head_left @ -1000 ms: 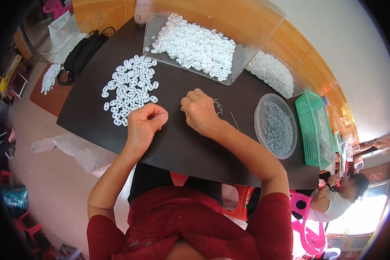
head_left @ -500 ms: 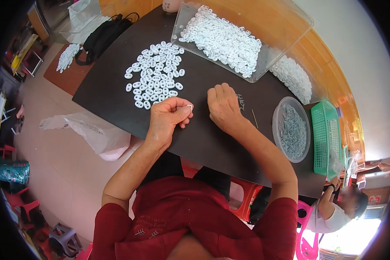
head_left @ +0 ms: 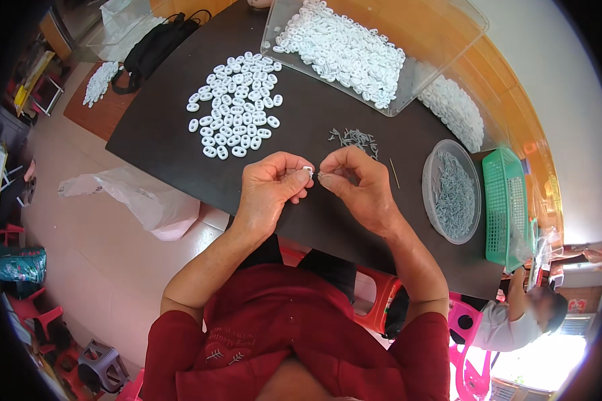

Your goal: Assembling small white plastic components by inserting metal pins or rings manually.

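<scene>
My left hand [head_left: 271, 188] pinches a small white plastic piece [head_left: 308, 170] between thumb and forefinger, above the dark table [head_left: 301, 220]. Close beside it, my right hand [head_left: 362, 188] has thumb and forefinger pressed together near the piece; whatever they hold is too small to make out. Beyond the right hand lies a small heap of grey screw-like pins [head_left: 356, 140]. White oval pieces with two holes [head_left: 234, 110] are spread over the table at the far left of my hands.
A clear bin [head_left: 354, 101] of white pieces stands at the back. To the right are a round tub [head_left: 427, 200] of grey pins, a green basket [head_left: 505, 207] and a thin stick [head_left: 394, 172]. Another person [head_left: 508, 324] sits at the lower right.
My right hand has come back from the small heap of pins toward the left hand, uncovering the heap. The left hand has shifted slightly right, still pinching the white piece.
</scene>
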`<state>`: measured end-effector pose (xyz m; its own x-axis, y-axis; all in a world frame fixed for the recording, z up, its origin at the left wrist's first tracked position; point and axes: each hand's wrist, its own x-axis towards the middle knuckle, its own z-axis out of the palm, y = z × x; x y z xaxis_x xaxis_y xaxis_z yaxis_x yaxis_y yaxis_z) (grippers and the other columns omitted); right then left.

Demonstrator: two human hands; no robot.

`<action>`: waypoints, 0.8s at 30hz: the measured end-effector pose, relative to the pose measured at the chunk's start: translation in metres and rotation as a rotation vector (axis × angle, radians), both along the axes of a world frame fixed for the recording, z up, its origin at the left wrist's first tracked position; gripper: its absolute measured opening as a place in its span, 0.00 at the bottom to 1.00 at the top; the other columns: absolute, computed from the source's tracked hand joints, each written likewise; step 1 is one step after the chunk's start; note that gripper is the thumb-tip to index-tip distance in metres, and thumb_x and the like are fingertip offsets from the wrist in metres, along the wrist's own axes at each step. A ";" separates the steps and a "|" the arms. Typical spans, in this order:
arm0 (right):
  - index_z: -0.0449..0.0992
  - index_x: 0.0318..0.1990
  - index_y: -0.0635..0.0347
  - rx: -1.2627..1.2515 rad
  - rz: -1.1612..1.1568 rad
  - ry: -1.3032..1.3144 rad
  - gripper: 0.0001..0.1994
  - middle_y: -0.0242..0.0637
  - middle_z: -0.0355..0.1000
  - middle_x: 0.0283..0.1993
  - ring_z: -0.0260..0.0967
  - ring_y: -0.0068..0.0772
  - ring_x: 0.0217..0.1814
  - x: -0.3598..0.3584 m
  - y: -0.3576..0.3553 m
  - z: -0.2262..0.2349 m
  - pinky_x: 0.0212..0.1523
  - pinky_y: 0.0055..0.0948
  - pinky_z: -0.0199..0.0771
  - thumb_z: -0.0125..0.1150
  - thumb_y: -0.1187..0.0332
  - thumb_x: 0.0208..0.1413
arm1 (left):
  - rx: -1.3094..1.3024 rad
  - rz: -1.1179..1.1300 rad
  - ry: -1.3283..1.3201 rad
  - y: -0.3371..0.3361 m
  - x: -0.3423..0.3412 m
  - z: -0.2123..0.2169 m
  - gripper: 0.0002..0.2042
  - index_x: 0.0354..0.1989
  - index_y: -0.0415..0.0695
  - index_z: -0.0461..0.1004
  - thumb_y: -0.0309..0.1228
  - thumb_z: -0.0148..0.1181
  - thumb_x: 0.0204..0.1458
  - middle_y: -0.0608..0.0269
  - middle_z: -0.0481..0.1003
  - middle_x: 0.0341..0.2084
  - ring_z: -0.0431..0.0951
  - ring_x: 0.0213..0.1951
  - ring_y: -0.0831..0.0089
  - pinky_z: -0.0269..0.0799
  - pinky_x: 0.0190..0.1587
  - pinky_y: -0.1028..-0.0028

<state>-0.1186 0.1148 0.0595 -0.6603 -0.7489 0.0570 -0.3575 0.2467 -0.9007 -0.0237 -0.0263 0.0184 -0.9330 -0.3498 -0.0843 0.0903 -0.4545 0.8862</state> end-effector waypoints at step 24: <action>0.72 0.34 0.64 0.065 0.075 -0.030 0.07 0.29 0.70 0.30 0.65 0.15 0.32 0.002 -0.003 0.005 0.34 0.17 0.67 0.61 0.77 0.48 | -0.124 -0.002 0.083 0.006 0.008 -0.007 0.06 0.33 0.36 0.73 0.27 0.57 0.53 0.67 0.72 0.24 0.67 0.24 0.85 0.64 0.28 0.85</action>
